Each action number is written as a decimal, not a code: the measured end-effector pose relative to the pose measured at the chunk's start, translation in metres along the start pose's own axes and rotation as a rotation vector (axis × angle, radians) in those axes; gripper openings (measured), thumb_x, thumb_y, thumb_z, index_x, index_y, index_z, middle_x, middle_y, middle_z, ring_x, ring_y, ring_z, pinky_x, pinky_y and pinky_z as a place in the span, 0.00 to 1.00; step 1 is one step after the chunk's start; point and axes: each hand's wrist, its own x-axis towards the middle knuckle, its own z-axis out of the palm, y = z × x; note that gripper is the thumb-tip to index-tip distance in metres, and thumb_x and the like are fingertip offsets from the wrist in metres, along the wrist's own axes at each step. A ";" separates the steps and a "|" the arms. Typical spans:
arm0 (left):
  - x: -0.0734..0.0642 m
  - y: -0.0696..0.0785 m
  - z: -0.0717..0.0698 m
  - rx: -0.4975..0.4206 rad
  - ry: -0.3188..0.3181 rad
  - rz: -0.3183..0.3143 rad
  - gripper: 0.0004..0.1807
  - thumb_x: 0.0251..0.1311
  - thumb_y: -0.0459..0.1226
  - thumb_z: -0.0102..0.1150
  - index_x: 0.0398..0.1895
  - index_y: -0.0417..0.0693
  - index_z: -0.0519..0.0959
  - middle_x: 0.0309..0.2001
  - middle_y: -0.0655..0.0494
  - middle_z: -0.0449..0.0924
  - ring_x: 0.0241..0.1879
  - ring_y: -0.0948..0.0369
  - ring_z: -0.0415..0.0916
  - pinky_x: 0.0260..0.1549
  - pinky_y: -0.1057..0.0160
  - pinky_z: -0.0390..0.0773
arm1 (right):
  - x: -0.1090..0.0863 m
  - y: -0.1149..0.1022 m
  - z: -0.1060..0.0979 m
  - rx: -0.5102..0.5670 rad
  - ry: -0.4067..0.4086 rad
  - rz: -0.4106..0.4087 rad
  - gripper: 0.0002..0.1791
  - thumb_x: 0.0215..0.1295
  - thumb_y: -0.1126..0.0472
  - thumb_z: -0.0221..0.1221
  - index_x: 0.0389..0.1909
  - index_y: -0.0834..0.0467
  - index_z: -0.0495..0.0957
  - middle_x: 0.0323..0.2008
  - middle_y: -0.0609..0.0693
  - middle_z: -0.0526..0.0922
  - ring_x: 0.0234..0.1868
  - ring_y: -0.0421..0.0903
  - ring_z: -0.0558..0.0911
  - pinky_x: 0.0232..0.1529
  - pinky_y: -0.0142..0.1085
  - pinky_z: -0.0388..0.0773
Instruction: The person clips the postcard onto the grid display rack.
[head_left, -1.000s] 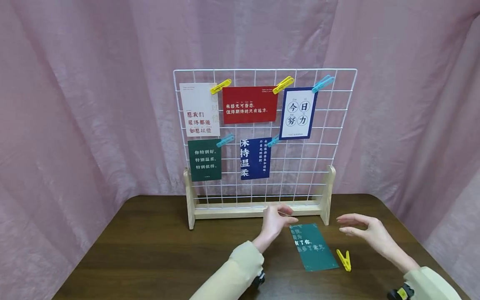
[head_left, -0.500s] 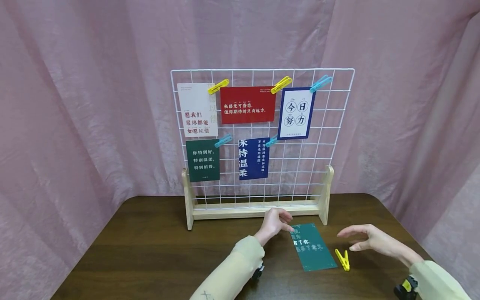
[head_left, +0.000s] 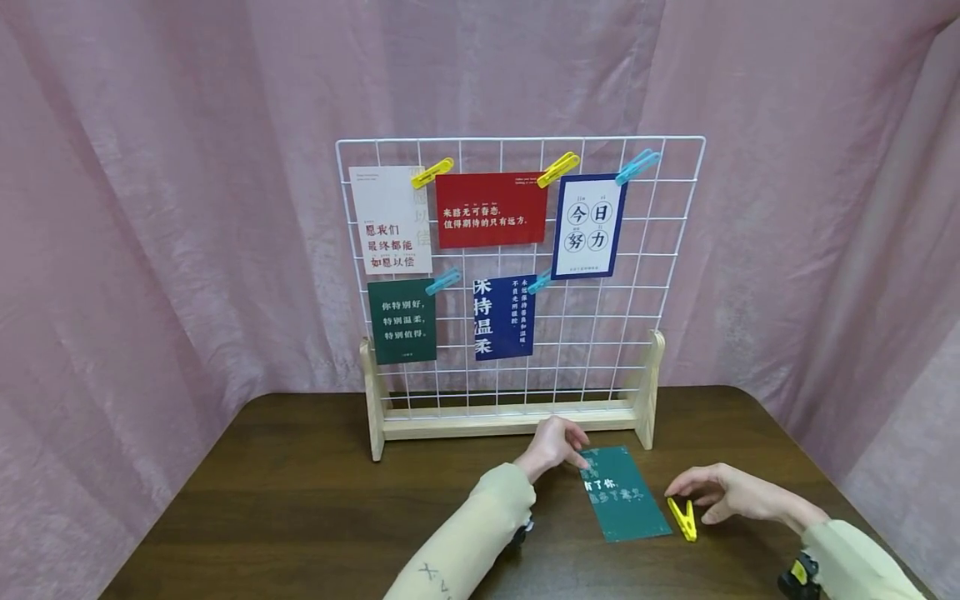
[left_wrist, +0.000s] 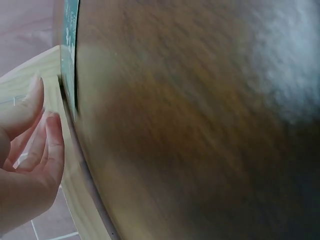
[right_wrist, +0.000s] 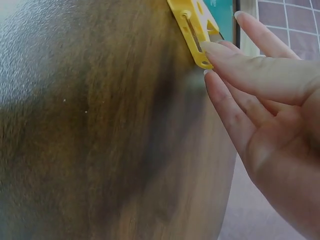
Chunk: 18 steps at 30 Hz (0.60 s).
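Observation:
A dark teal card [head_left: 628, 504] with white lettering lies flat on the table. At its far left corner is my left hand [head_left: 551, 446], its thumb and fingers loosely bent and apart. In the left wrist view nothing shows between them, and the card's edge [left_wrist: 70, 45] lies beyond the fingertips. To the right of the card, a yellow clothespin [head_left: 690, 532] stands in a V shape. My right hand [head_left: 738, 493] reaches over it with parted fingers. In the right wrist view the thumb tip overlaps the clothespin's end [right_wrist: 189, 27]; whether it touches cannot be told.
A white wire grid [head_left: 600, 333] stands in a wooden base [head_left: 450, 428] at the back. Several cards hang there, including a red card [head_left: 491, 233] and a blue card [head_left: 504, 333], held by yellow and blue clothespins. Pink curtain [head_left: 187, 208] hangs behind the brown table [head_left: 300, 500].
My right hand has moved down and left to the yellow clothespin. The left hand has lowered slightly toward the card's corner. The view has shifted a little.

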 end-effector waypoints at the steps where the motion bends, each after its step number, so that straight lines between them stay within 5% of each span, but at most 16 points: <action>1: 0.000 -0.001 0.001 0.012 0.002 0.002 0.17 0.25 0.24 0.75 0.26 0.37 0.82 0.21 0.49 0.77 0.18 0.71 0.66 0.23 0.74 0.69 | 0.001 0.001 0.001 -0.005 0.000 -0.002 0.25 0.49 0.77 0.57 0.52 0.71 0.68 0.50 0.68 0.70 0.50 0.54 0.71 0.45 0.45 0.72; 11: 0.013 -0.025 0.009 0.197 0.003 0.061 0.18 0.20 0.36 0.80 0.21 0.46 0.82 0.18 0.61 0.74 0.20 0.69 0.69 0.24 0.72 0.70 | 0.000 0.005 0.003 -0.015 -0.003 0.047 0.26 0.47 0.78 0.57 0.52 0.68 0.70 0.50 0.65 0.71 0.49 0.51 0.71 0.42 0.43 0.73; 18: 0.002 -0.010 0.005 0.254 0.018 -0.128 0.20 0.21 0.38 0.80 0.23 0.46 0.82 0.20 0.62 0.72 0.22 0.66 0.67 0.21 0.67 0.69 | 0.002 0.002 0.005 -0.038 -0.011 0.039 0.26 0.48 0.79 0.57 0.52 0.67 0.70 0.50 0.64 0.71 0.49 0.51 0.70 0.41 0.43 0.73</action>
